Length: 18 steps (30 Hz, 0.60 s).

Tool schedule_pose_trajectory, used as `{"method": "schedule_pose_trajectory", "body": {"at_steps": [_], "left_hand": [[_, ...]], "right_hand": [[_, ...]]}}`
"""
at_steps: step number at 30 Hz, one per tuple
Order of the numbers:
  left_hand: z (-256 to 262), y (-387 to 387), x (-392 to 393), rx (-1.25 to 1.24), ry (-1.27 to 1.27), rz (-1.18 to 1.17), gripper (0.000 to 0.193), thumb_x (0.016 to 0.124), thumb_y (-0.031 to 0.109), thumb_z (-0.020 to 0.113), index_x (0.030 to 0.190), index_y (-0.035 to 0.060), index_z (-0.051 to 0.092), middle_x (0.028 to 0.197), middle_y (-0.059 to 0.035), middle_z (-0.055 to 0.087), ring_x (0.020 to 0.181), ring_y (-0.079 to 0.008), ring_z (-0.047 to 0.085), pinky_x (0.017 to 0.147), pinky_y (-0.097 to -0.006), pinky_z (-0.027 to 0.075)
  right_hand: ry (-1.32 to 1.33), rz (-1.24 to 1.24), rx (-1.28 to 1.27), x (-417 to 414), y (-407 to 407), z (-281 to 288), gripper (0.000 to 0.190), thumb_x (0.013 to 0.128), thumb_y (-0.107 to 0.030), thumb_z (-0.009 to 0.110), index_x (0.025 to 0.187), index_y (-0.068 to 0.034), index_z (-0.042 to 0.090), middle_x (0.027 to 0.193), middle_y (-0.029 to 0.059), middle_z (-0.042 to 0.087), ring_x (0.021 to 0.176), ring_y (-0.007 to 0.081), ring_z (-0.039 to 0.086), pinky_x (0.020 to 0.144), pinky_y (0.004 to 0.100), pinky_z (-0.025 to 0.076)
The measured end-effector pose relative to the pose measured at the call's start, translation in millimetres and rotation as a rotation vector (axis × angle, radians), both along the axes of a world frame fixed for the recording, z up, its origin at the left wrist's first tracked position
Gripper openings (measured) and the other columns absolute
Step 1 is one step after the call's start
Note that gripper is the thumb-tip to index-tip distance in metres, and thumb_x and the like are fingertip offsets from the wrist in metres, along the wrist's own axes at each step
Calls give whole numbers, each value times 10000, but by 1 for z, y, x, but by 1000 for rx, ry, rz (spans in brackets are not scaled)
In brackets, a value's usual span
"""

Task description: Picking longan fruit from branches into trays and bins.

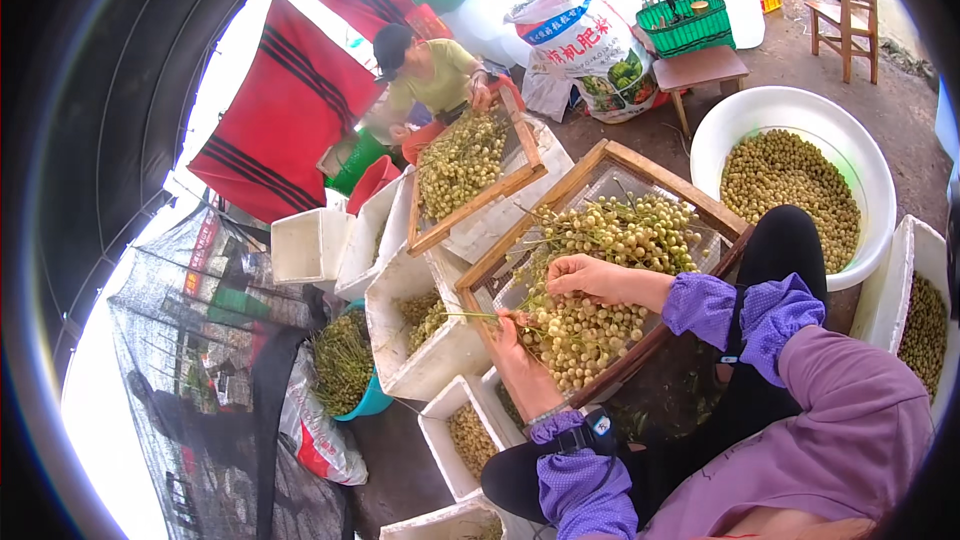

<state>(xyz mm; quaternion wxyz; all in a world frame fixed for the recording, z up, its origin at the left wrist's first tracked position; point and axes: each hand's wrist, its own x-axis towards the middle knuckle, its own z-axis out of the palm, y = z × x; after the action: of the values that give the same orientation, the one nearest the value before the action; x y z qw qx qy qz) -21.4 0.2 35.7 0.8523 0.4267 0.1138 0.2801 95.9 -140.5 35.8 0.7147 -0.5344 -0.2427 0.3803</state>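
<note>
My left hand (523, 364) is closed around a green fruit stem (472, 314), whose end sticks out to the left. Beside it, small round yellowish fruits (581, 337) hang in clusters. Just above, my right hand (589, 277) has its fingertips pinched together among the clusters; whether a fruit is between them is hidden. Both hands are over a wood-framed mesh screen (581, 174) heaped with fruit bunches (630, 229). The screen lies at a tilt in front of me, close to my knees.
Right of the screen, a white tub (874, 165) holds loose fruits. White foam boxes (409, 371) with fruit stand to the left, near a blue basin (375, 397) of stripped stems. Opposite, a person (439, 79) works at another wooden screen (480, 206). Behind are a sack (589, 52) and a stool (701, 67).
</note>
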Motion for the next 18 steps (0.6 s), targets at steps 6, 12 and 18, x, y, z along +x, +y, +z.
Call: {"method": "schedule_pose_trajectory", "body": {"at_steps": [6,12,18], "left_hand": [[-1,-3,-8,55,36,31,175,932,235,526,1027,98,475,805,-13,529,704,-115,530,628,-227,460],[-6,5,4,140,134,7,152,933,228,529,982,86,552,768,-2,514,723,-105,511,665,-227,426],[-6,14,2,65,13,92,160,944,246,500,981,97,544,780,3,543,699,-105,541,627,-232,458]], "right_hand": [[-96,155,-111,6,-8,3,125,879,-188,592,939,-80,575,693,-46,524,532,25,448,439,181,339],[-264,287,-335,22,-23,13,127,868,-154,585,942,-51,592,706,-29,555,522,44,435,441,202,326],[-87,-23,-168,55,-62,5,81,844,-79,564,891,-19,594,672,8,547,497,61,441,401,193,304]]}}
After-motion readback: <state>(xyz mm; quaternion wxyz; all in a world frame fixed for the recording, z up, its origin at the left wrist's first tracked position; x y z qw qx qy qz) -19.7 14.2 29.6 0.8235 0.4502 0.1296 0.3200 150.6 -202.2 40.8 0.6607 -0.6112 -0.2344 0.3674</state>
